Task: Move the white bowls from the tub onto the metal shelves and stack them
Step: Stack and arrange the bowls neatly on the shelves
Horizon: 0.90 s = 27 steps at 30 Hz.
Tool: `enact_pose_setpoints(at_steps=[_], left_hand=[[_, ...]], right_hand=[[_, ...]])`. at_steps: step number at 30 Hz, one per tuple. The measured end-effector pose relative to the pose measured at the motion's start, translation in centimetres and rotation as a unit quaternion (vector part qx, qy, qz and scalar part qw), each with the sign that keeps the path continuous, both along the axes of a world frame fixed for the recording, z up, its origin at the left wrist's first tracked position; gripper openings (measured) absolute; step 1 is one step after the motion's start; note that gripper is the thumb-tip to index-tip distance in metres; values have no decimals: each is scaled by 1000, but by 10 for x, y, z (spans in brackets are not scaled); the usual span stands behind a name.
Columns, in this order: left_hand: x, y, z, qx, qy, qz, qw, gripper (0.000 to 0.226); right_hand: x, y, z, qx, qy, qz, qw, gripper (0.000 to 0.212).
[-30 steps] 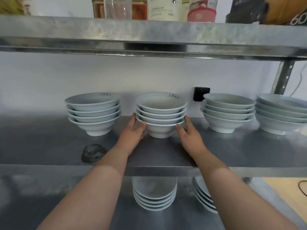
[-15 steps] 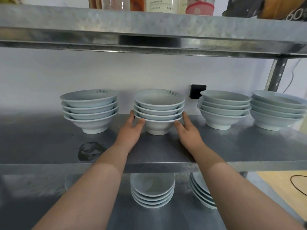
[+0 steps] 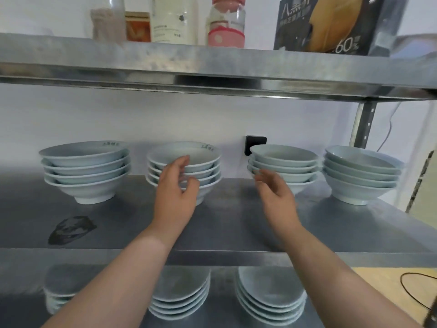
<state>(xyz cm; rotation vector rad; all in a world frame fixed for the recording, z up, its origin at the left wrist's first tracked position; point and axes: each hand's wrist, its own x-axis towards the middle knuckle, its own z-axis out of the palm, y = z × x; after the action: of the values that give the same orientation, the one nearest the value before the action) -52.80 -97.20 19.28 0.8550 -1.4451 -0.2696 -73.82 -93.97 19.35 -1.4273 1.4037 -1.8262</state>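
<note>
Head view. My left hand and right hand hover with fingers loosely curled, gripping nothing, before the white bowls. Four stacks stand on the metal shelf, more below (tub out of sight). I judge stacking well advanced; the remainder cannot be told.

left grip loosely curled, right grip relaxed

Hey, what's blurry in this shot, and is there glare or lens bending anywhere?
Head view: left hand and right hand are motion-smeared; the top shelf carries a bright reflection streak along its front edge and bows slightly from the wide lens; the bowls look fairly sharp.
</note>
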Motion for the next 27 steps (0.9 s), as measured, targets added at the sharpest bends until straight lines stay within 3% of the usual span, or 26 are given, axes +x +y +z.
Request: enact_pose_setpoints(at_steps=[2,4,9,11,13,15,18,20,22,27], left_hand=[[-43,0,6,-37,-13,13,999,42],[-83,-4,8,-14,7,-6,1000,42],[-170,-27,5,171,66,-83,980,47],[-189,-36,-1,265,119,-101,952,56],[-194,-50,-15,302,91,-89,945,73],[-192,-59,-26,305,33,-91,947,85],[-189,-65,-33,301,7,-125,945,79],[-189,-68,-33,302,12,-128,945,78],[-189,-69,-33,293,36,-124,947,78],[-184,-63,-30,251,84,-126,956,45]], right_hand=[[-39,4,7,-22,17,-22,999,28],[-78,2,11,-33,20,-43,998,28],[-157,-22,6,3,58,-89,994,35],[-176,-34,-6,48,73,-86,992,47],[-185,-43,-17,99,82,-64,990,60],[-187,-50,-20,120,101,-23,987,66],[-182,-53,-18,119,125,36,984,68],[-180,-53,-21,125,135,36,982,76],[-182,-52,-22,119,142,26,982,69],[-185,-44,-22,83,127,27,988,49]])
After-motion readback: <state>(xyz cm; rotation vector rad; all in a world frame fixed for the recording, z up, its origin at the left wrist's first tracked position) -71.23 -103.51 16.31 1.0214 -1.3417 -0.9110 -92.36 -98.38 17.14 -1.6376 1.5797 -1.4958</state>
